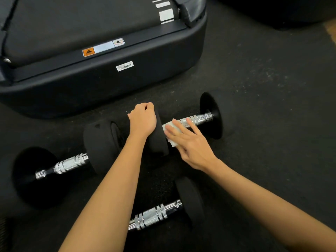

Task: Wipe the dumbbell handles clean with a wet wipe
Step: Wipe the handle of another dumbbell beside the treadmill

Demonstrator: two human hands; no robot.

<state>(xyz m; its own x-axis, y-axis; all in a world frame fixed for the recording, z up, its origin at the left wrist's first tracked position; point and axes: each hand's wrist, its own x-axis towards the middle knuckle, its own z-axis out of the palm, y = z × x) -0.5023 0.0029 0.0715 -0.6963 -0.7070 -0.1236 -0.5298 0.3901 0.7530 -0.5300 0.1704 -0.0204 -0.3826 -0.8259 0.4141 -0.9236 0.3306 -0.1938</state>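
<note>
Three black dumbbells with knurled chrome handles lie on the dark floor. My left hand [142, 119] grips the top of the inner weight plate [157, 140] of the far right dumbbell. My right hand [190, 142] presses a white wet wipe [171, 129] against the left end of that dumbbell's chrome handle [197, 119], fingers spread over it. The handle's right part is bare up to the outer plate [211, 115]. A second dumbbell [70, 164] lies at the left. A third dumbbell [154, 216] lies nearer, partly under my left forearm.
The black rear end of a treadmill [109, 77] with warning stickers stands just behind the dumbbells. Speckled black rubber floor [263, 88] stretches to the right. Another dark object sits at the top right corner.
</note>
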